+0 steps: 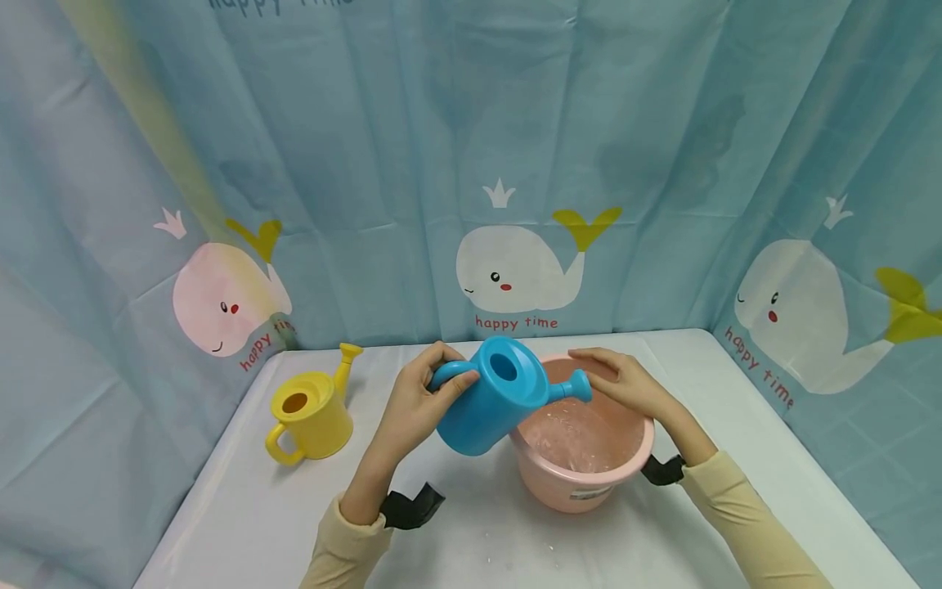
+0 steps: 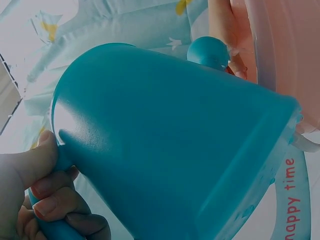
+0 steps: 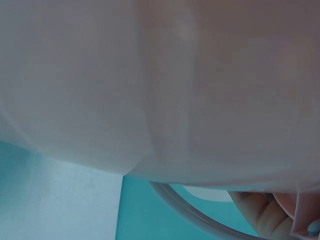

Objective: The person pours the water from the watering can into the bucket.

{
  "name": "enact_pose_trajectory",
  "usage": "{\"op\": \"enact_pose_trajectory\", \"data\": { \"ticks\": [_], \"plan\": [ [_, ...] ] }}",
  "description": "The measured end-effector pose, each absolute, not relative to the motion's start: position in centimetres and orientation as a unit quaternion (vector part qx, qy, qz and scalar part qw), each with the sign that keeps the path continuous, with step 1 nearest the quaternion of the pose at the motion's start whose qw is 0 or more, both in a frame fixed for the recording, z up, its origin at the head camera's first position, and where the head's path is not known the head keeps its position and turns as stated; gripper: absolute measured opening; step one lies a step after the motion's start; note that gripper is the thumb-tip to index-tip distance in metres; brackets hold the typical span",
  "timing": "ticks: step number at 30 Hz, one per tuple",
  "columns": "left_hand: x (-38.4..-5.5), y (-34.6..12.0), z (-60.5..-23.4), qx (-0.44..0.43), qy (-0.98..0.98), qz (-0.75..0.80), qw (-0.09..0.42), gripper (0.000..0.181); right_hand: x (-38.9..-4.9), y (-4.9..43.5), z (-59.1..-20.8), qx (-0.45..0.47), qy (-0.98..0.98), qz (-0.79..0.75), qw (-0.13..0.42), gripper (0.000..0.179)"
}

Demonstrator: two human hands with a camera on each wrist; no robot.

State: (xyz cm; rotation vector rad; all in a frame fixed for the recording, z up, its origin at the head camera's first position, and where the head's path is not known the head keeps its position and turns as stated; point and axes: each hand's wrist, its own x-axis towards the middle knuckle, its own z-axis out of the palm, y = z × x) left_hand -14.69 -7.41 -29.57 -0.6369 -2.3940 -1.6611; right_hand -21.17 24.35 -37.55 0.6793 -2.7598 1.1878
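Observation:
My left hand grips the handle of a blue watering can, fingers wrapped round it in the left wrist view. The can is held up off the table and tilted, its spout reaching over a pink basin. Rippled water lies in the basin. At the basin's far right rim, my right hand holds on, with the thumb on the inner side and fingers along the rim. The basin's wall fills most of the right wrist view and hides part of that hand.
A yellow watering can stands upright at the left of the white table, its spout toward the back. Small drops lie on the table in front. A blue curtain printed with whales hangs around the table's back and sides.

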Motion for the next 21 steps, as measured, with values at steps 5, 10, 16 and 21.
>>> {"op": "enact_pose_trajectory", "data": {
  "ticks": [5, 10, 16, 21],
  "plan": [
    [-14.7, -7.4, -29.5, -0.212, -0.801, -0.555, 0.075, 0.012, -20.5, 24.0, -36.6, 0.218, -0.896, 0.385, 0.027, 0.041],
    [-14.7, -7.4, -29.5, -0.213, -0.801, -0.554, 0.076, 0.013, -20.4, 23.9, -36.4, 0.216, -0.898, 0.383, 0.024, 0.042],
    [-14.7, -7.4, -29.4, -0.212, -0.802, -0.554, 0.073, 0.013, -21.2, 24.3, -37.6, 0.222, -0.897, 0.382, 0.032, 0.042],
    [-14.6, -7.4, -29.4, -0.211, -0.802, -0.555, 0.072, 0.013, -22.7, 25.4, -39.7, 0.222, -0.894, 0.386, 0.039, 0.041]
  ]
}}
